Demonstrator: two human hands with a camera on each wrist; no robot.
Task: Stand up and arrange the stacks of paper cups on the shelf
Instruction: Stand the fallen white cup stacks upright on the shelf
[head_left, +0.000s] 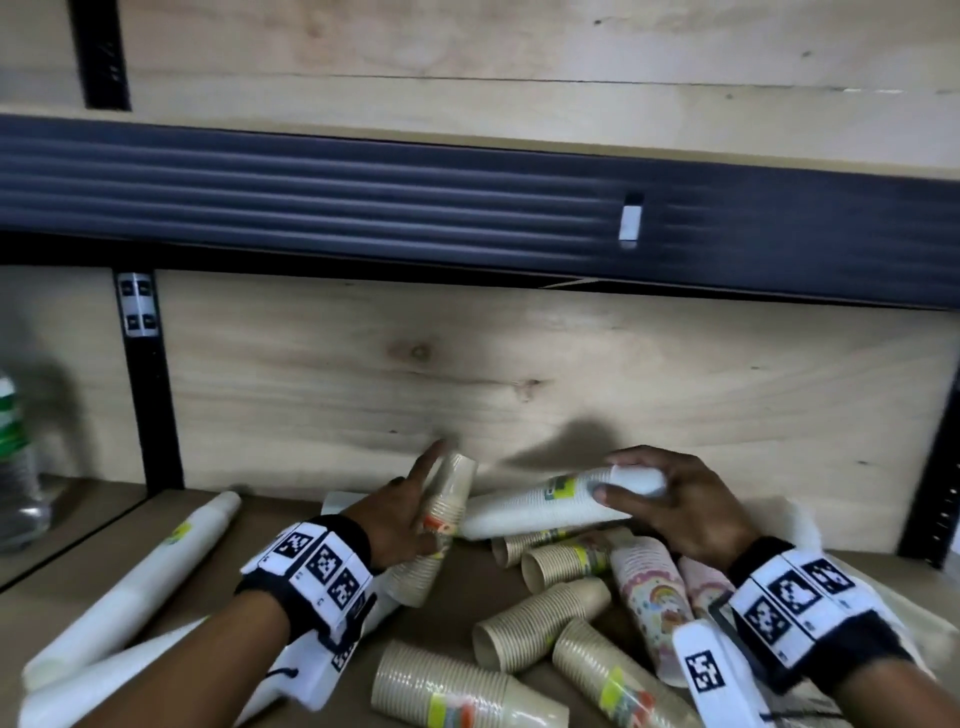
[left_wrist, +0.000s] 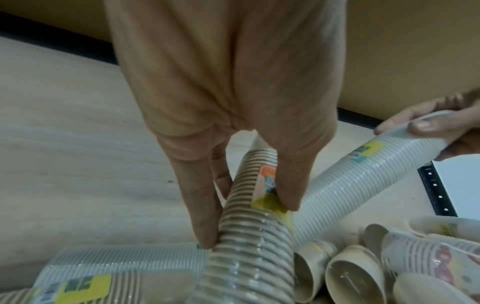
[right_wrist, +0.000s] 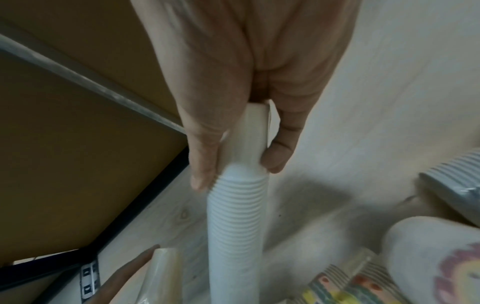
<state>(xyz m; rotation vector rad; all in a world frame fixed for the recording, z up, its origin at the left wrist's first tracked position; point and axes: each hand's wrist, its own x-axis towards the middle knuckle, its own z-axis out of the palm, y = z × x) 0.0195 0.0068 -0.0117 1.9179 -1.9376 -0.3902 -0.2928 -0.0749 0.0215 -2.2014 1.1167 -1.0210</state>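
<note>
On the shelf (head_left: 218, 582), the left hand (head_left: 402, 512) grips a brown cup stack (head_left: 441, 519) half-raised, probably to stand it; the right hand (head_left: 685, 506) clamps a white cup stack (head_left: 524, 512) by its narrow end, above the fallen stacks.

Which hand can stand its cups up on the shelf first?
Probably the left hand. Its tan cup stack is short and already tilted nearly upright. The right hand grips only the end of a long white cup stack lying almost flat.
</note>
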